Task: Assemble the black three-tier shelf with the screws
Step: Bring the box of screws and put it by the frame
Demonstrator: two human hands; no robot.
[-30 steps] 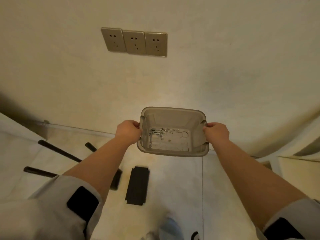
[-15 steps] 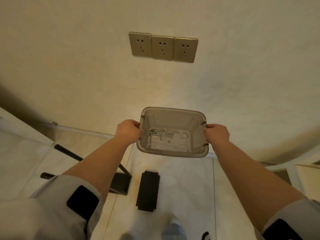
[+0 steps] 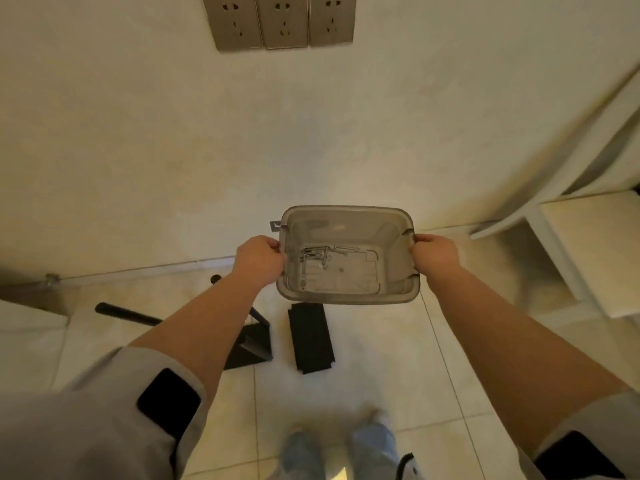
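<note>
At centre frame, a grey plastic bin (image 3: 346, 292) is held out in front of the person, above the floor (image 3: 363, 382). Left hand (image 3: 259, 260) is clamped on the bin's left rim, right hand (image 3: 434, 253) is clamped on its right rim, both forearms stretched forward. Bin is roughly level, open side up. Screws (image 3: 313, 255) lie loose on the bin bottom, bunched toward the left half; exact count cannot be told. A small metal piece (image 3: 275, 225) pokes out at the bin's upper left corner, too small to identify.

Shelf parts are on the tiled floor below the bin, not assembled. One black flat panel (image 3: 311, 337) lies just under the bin's near edge. A second black panel (image 3: 251, 346) lies to its left, partly hidden by the left forearm. A black tube (image 3: 128, 315) lies further left, its end running under that forearm; another tube end (image 3: 215, 279) shows near the wall base.

Three wall sockets (image 3: 282, 20) sit in a row at top. White furniture (image 3: 588, 244) stands at right. Grey sleeves with black patches at both lower corners. Blurred shoes (image 3: 339, 452) at bottom centre.
</note>
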